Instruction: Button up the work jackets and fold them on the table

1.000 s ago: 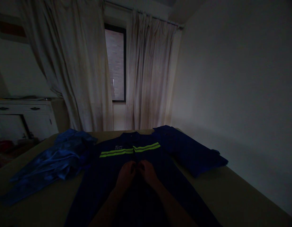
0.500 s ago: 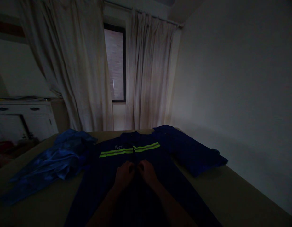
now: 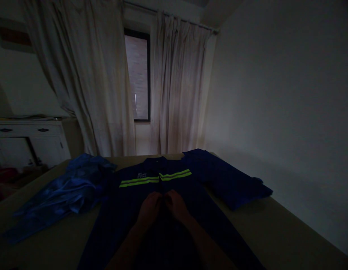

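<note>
A dark blue work jacket (image 3: 128, 202) lies spread flat, collar away from me, with yellow-green reflective bands across its chest and small pale lettering above the left one. Both hands meet at its front opening, just below the bands. My left hand (image 3: 151, 204) is closed, fingertips pinching the jacket's front edge. Close beside it, my right hand (image 3: 175, 202) is closed the same way on the opposite edge. Dim light hides the fingertips, and any button between them cannot be made out.
The jacket rests on a bed-like surface (image 3: 275, 232) with a dull yellowish cover. Crumpled lighter blue clothing (image 3: 69, 187) lies to the left. A folded dark blue garment (image 3: 227, 180) is at the right, near the wall (image 3: 280, 105). Curtains (image 3: 103, 82) and a white cabinet (image 3: 47, 144) stand behind.
My two hands stay at the jacket's front, with the left hand's fingers drawn slightly closer to the right hand. The clothes lie as before.
</note>
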Motion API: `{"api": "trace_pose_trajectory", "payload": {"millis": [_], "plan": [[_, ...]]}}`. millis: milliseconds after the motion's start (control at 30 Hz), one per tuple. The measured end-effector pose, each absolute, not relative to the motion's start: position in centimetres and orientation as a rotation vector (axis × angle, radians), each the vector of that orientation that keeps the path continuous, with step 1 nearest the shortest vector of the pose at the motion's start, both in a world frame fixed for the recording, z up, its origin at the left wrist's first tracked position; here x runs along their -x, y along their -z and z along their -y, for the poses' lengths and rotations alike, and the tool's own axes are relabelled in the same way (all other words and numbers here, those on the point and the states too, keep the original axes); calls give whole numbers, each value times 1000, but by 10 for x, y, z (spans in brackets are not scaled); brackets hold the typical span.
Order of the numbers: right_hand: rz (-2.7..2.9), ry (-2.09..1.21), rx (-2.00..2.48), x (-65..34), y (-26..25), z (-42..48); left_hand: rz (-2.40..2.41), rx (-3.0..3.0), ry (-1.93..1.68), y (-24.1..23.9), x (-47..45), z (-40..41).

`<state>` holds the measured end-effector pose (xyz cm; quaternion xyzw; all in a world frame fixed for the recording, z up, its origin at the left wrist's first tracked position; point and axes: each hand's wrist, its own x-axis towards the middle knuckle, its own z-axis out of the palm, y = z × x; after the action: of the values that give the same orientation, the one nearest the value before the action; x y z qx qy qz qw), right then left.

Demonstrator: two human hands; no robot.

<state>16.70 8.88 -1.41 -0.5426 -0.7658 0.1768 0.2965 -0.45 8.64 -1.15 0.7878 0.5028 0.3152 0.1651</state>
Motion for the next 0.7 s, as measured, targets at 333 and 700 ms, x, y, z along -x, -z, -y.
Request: {"api": "trace_pose_trajectory", "payload": {"millis": [333,700], "plan": [[2064,-409,1520,-164,8,-86,-1509,-2040,-914,13,4,-92],[2010,-384,1513,-162,10,-88,-1562,-2196,-753,6,3,-91]]}}
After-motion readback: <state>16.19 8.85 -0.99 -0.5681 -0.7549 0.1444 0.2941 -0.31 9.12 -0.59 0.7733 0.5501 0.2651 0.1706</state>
